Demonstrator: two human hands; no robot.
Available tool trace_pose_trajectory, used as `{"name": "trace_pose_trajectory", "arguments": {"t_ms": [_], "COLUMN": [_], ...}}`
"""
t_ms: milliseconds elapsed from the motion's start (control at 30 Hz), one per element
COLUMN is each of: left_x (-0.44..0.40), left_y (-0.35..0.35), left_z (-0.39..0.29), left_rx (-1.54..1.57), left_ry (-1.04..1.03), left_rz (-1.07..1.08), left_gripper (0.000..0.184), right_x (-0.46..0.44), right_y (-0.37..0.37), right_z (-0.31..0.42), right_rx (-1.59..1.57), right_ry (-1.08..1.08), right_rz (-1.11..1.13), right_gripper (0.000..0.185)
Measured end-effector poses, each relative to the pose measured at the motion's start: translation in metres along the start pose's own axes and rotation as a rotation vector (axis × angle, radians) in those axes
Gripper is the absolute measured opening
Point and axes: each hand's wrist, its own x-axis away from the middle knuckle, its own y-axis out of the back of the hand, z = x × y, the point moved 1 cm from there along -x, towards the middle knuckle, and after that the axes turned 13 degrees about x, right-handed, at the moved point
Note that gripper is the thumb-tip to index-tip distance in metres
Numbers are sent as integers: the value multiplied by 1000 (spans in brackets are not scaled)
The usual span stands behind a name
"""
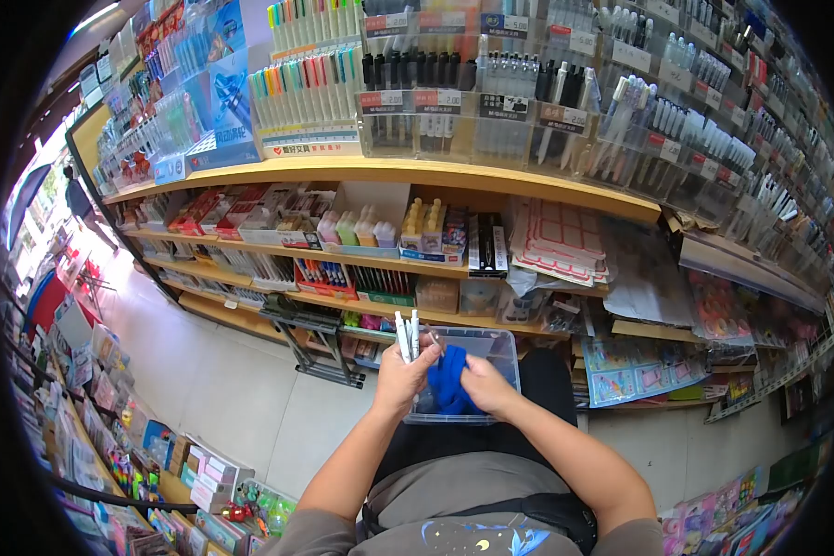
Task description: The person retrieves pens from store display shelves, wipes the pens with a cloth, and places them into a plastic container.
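White pens (404, 337) in left hand (402, 378), blue cloth (450, 380) in right hand (492, 386), both over clear plastic bin (504, 346).
Left fingers closed round lower part of pens, thumb on cloth side; exact finger wrap partly hidden. Pens stick up past the fingertips, long axes roughly parallel, pointing away from the body toward the wooden shelf (389, 169); left hand is the nearer one, right is across the cloth. Right fingers pinched shut on cloth's right side, cloth bunched between the hands, hanging toward bin. Whether left fingertips also touch cloth: can't tell. Bin sits at the lap, below both hands.
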Motion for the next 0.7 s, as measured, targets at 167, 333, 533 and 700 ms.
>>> {"name": "trace_pose_trajectory", "arguments": {"t_ms": [167, 333, 533, 700], "left_x": [-1, -4, -3, -6], "left_y": [5, -1, -4, 3], "left_z": [-2, 2, 3, -2], "left_rx": [53, 120, 151, 47], "left_ry": [13, 34, 0, 43], "left_rz": [46, -39, -62, -25], "left_gripper": [14, 13, 13, 12], "right_x": [2, 23, 40, 28], "right_y": [-3, 15, 19, 13], "right_z": [-5, -2, 4, -4], "right_rx": [310, 651, 602, 612], "right_ry": [133, 177, 193, 209], "right_rz": [29, -16, 26, -13], "right_gripper": [22, 21, 18, 18]}}
